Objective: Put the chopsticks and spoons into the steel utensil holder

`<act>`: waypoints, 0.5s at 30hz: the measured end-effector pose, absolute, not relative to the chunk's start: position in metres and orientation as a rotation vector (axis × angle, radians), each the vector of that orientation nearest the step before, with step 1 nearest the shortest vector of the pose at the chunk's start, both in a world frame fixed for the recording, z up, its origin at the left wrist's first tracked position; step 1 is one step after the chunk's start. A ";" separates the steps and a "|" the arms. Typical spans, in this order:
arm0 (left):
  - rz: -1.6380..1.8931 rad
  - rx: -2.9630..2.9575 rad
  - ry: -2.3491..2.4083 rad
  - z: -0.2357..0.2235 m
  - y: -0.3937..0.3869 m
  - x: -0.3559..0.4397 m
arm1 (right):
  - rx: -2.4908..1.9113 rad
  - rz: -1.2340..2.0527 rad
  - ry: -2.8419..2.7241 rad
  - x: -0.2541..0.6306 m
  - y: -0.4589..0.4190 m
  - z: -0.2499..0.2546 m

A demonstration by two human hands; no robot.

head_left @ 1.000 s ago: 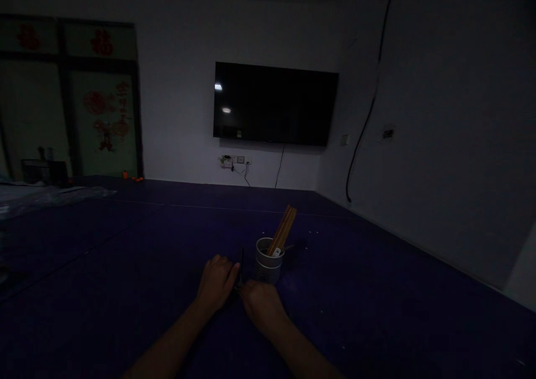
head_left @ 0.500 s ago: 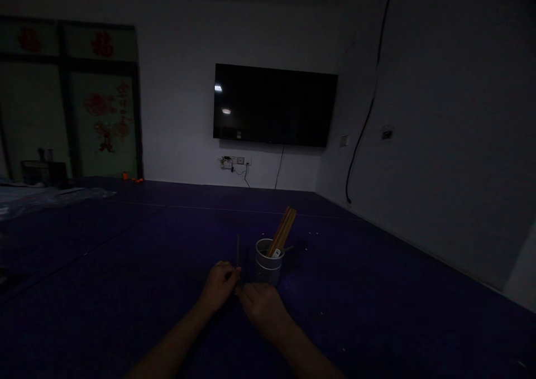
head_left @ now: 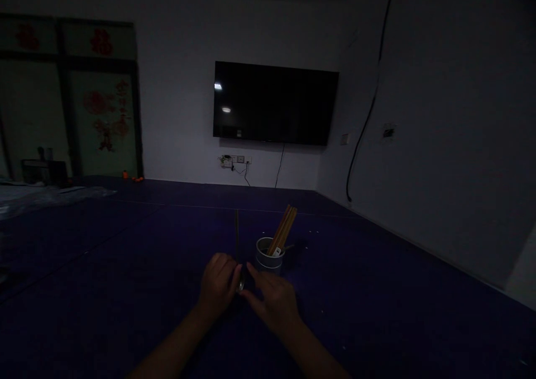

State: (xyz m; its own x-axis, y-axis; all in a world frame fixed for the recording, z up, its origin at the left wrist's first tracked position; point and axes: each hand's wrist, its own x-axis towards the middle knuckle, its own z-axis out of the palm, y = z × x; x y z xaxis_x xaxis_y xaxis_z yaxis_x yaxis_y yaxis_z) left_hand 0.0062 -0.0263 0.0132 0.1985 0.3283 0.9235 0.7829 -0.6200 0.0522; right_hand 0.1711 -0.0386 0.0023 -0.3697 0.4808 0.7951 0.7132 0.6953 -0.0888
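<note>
In the dim head view, my left hand is closed round a metal spoon. Its thin handle points away, nearly straight up in the picture, and a shiny rounded end shows beside my left thumb. Just right of it is my right hand, thumb and forefinger spread apart close to the rounded end; whether the thumb touches it I cannot tell. Behind my right hand a grey metal cup stands upright, its lower part hidden. Several wooden chopsticks lean to the right in it, beside a small white piece.
All this is on a wide dark blue surface with small pale specks. Clear plastic sheeting and a dark box are at far left, small orange items further along. A television hangs on the back wall; a black cable hangs right.
More of the spoon's handle now reaches past my left hand. My right hand, earlier closed against the left one, has drawn slightly right with thumb and forefinger apart.
</note>
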 end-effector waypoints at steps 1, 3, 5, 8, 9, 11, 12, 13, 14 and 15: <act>-1.393 -2.028 -1.006 0.013 -0.027 0.007 | -0.910 -0.315 -2.046 0.171 -0.039 0.003; -1.356 -1.998 -0.960 0.011 -0.026 0.007 | -0.897 -0.277 -2.042 0.171 -0.040 0.005; -1.308 -1.995 -0.927 0.010 -0.025 0.006 | -0.894 -0.244 -2.005 0.171 -0.043 0.009; -1.213 -2.037 -0.843 0.007 -0.022 0.003 | -0.894 -0.152 -1.917 0.168 -0.049 0.016; -1.180 -2.054 -0.805 0.006 -0.022 0.002 | -0.888 -0.114 -1.883 0.167 -0.051 0.017; -1.114 -2.090 -0.756 0.004 -0.021 0.001 | -0.867 -0.050 -1.821 0.165 -0.054 0.020; -1.089 -2.103 -0.752 0.003 -0.021 0.002 | -0.854 -0.028 -1.797 0.164 -0.056 0.021; -1.075 -2.109 -0.760 0.003 -0.021 0.002 | -0.841 -0.011 -1.784 0.163 -0.057 0.022; -1.072 -2.106 -0.777 0.002 -0.022 0.003 | -0.826 -0.002 -1.777 0.163 -0.058 0.023; -1.089 -2.086 -0.805 0.002 -0.022 0.004 | -0.810 -0.003 -1.768 0.163 -0.058 0.023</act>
State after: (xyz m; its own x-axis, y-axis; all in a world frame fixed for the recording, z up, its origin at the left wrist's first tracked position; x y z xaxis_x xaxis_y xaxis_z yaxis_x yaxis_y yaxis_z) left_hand 0.0037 -0.0224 0.0025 0.4687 0.2201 0.8555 0.7533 -0.6055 -0.2569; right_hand 0.1632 -0.0583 0.0232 -0.1280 0.5157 0.8472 0.5184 0.7630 -0.3861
